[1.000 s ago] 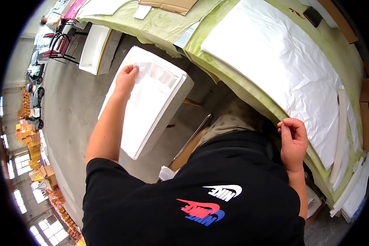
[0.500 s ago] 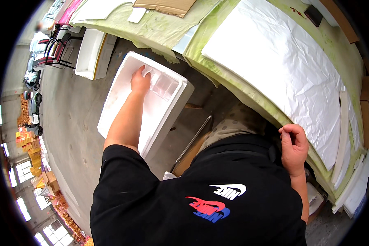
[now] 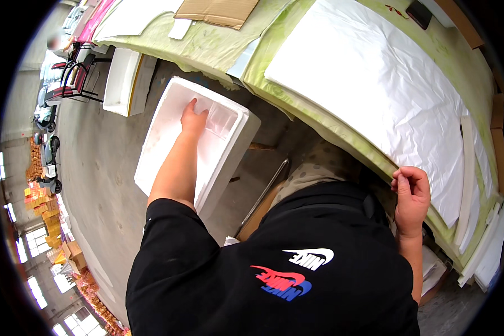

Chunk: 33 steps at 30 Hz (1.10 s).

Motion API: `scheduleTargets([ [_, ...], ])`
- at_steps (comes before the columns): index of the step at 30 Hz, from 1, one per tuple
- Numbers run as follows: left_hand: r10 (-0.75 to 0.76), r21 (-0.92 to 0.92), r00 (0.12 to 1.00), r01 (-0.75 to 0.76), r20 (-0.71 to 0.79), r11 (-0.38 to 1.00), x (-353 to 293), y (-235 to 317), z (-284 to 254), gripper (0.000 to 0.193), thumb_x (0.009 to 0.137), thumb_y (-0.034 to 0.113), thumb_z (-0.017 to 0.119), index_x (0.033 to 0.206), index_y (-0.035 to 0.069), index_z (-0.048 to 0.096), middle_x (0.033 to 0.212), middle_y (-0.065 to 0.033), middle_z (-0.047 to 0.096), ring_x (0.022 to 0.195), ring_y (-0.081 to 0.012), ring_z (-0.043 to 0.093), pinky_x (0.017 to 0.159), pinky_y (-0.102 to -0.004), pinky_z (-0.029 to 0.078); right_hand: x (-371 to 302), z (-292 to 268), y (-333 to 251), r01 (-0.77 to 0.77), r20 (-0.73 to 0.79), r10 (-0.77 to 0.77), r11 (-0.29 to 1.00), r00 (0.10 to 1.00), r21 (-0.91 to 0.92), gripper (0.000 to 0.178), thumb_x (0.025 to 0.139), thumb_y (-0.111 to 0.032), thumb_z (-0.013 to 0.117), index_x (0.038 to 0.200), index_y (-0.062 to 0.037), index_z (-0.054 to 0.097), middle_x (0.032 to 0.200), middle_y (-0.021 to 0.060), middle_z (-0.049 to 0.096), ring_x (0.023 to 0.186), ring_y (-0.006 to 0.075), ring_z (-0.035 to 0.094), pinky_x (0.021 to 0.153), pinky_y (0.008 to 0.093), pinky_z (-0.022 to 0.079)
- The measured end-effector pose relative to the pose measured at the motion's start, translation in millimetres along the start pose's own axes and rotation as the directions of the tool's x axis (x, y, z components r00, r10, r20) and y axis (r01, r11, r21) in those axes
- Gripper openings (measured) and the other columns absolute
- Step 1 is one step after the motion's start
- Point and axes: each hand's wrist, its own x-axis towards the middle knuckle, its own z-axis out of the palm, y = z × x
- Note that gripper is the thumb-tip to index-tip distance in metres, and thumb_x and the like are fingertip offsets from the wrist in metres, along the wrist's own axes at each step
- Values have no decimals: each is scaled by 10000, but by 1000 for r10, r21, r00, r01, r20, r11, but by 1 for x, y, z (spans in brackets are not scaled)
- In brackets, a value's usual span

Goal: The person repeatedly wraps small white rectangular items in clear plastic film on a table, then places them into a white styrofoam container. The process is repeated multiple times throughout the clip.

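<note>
My left hand point(image 3: 192, 120) reaches down into a white foam box point(image 3: 171, 112) on the left. Its thumb and forefinger are apart, and the other fingers are hidden. Clear plastic pieces point(image 3: 223, 121) lie at the box's right end, close beside the thumb. Over the near edge of the table, my right hand point(image 3: 412, 199) is closed, with its fingers curled toward the thumb. Whatever those fingertips hold, if anything, is too small to make out. A large white sheet point(image 3: 369, 84), creased on its right side, is spread on the table just beyond this hand.
A green-patterned cloth point(image 3: 201, 50) covers the table and hangs over its edge. Cardboard point(image 3: 218, 10) lies on it. On the floor are a second foam box point(image 3: 122, 78) and a metal bar point(image 3: 263, 193). A chair point(image 3: 78, 78) and a person point(image 3: 56, 42) are farther left.
The whole view has shifted slightly. My left hand stays in the foam box, with thumb and forefinger still apart. My right hand remains closed by the table edge.
</note>
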Motion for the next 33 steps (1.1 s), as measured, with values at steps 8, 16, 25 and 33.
scheduleTargets([
  [8, -34, -188, 982, 70, 187, 980, -3, 3, -5, 664, 843, 158, 722, 1478, 109, 536, 1455, -161, 582, 1343, -302, 555, 1132, -353, 423, -7, -5, -1, 19, 23, -19, 1000, 1000, 0, 117, 1006, 14, 586, 1106, -39, 615, 1000, 27, 648, 830, 74, 568, 759, 211, 481],
  [16, 54, -401, 991, -98, -119, 911, 4, -83, -12, 504, 918, 76, 649, 1413, 39, 562, 1418, -110, 582, 1301, -229, 534, 1105, -351, 411, -2, -82, -17, 289, -130, -494, 680, 860, -674, 306, 883, 40, 648, 1182, -21, 645, 1232, 156, 623, 1108, 287, 608, 1012, 376, 476],
  [25, 331, -711, 896, -437, -294, 550, -56, 157, -85, 291, 1048, 57, 524, 1329, -1, 577, 1299, -83, 628, 1193, -158, 578, 1054, -297, 450, -25, -212, -12, -393, -457, -85, 388, 885, -834, 661, 833, -138, 679, 1472, -253, 548, 1226, 190, 585, 1147, 385, 582, 1000, 435, 489],
  [33, 935, -901, 355, -403, 6, 159, -182, 382, -29, 403, 865, -121, 578, 1245, 14, 581, 1417, -177, 519, 1315, -279, 523, 1119, -394, 406, -22, -127, -32, -126, -370, -85, 850, 925, -512, 618, 886, -121, 680, 1484, -158, 529, 1131, 136, 536, 960, 261, 573, 884, 354, 507],
])
